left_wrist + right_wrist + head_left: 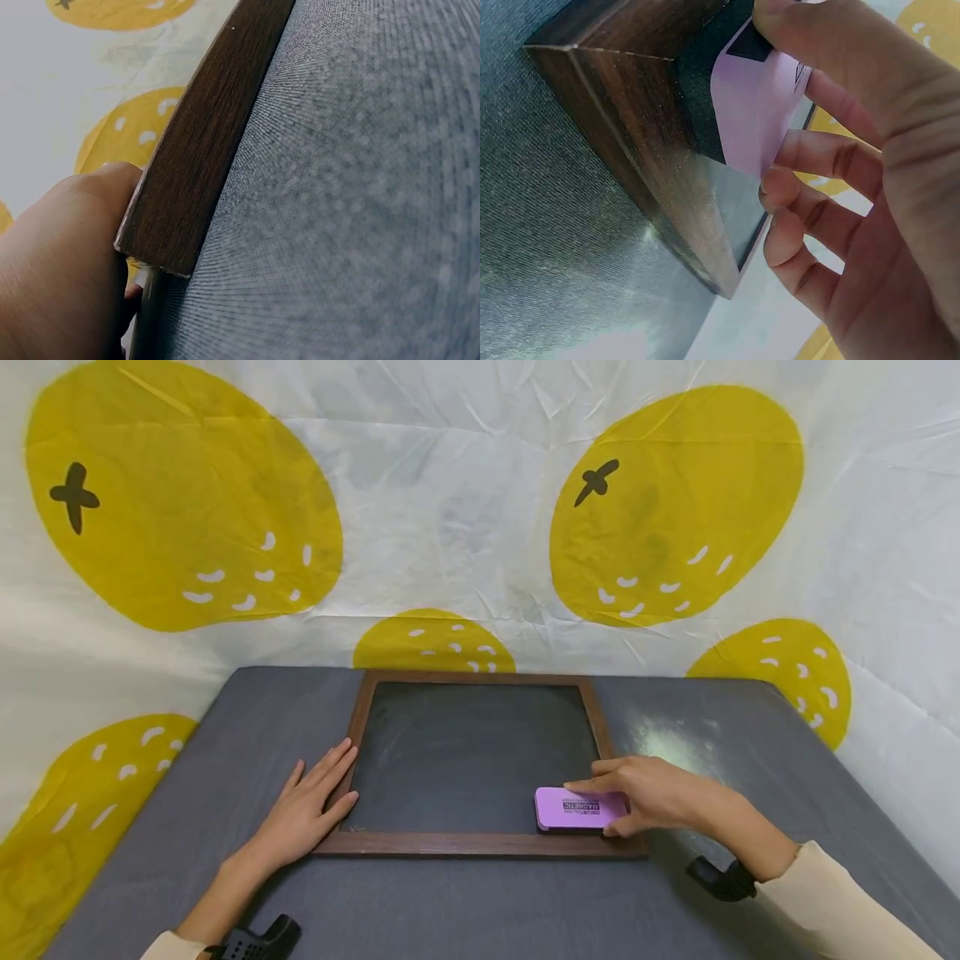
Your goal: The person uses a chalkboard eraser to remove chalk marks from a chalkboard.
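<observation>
Gripping the pink eraser (579, 809), your right hand (654, 793) has its thumb on the near long edge and its fingers curled over the far edge and top. The eraser lies flat on the dark slate, at the 5 o'clock corner of the chalkboard (472, 756), just inside the wooden frame (480, 844). In the right wrist view the pink eraser (754, 101) shows its black felt underside against that frame corner (652, 142), with the right hand (862, 172) curled round it.

Your left hand (307, 806) lies flat, fingers straight and spread slightly, pointing to 1 o'clock. Its fingertips rest on the left rail of the frame near the 7 o'clock corner; the palm sits on the table (225, 735). The left wrist view shows the left hand (60, 270) touching the frame corner (199, 165), with grey table (352, 195) alongside.

The chalkboard lies flat at table centre, smeared with faint chalk haze. A white cloth with yellow fruit prints (465, 510) hangs behind, from 9 to 3 o'clock. Black wrist mounts (720, 878) show on both forearms.
</observation>
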Demonstrator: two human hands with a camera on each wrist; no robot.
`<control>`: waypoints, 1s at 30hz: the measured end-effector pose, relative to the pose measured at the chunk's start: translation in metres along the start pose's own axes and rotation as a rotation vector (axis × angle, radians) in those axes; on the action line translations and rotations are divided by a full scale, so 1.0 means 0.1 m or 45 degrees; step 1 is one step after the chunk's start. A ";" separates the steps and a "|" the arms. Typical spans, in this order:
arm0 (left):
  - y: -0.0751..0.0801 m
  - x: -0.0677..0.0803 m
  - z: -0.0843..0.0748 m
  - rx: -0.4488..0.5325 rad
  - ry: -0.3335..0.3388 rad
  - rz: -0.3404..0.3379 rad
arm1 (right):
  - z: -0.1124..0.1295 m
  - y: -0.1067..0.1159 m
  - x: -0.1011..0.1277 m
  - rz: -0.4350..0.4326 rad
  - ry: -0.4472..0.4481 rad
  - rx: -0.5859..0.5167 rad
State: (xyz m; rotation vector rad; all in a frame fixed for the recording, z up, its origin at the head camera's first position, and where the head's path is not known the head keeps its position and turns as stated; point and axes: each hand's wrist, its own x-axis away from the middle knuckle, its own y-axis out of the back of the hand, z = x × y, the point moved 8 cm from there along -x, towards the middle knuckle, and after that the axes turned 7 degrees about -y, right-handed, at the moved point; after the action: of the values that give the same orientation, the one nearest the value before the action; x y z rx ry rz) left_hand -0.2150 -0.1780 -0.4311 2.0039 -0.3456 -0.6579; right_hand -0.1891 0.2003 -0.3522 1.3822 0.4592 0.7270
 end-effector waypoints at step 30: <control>0.21 0.12 0.15 0.047 0.080 -0.102 | -1.18 -0.24 0.60 -0.357 -0.981 -0.093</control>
State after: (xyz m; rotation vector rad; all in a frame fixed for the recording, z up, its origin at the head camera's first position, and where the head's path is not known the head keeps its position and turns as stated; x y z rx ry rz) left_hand -0.2136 -0.2054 -0.4222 2.0777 -0.2428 -0.6407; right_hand -0.2229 0.3261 -0.3867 1.3765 0.0074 -0.0429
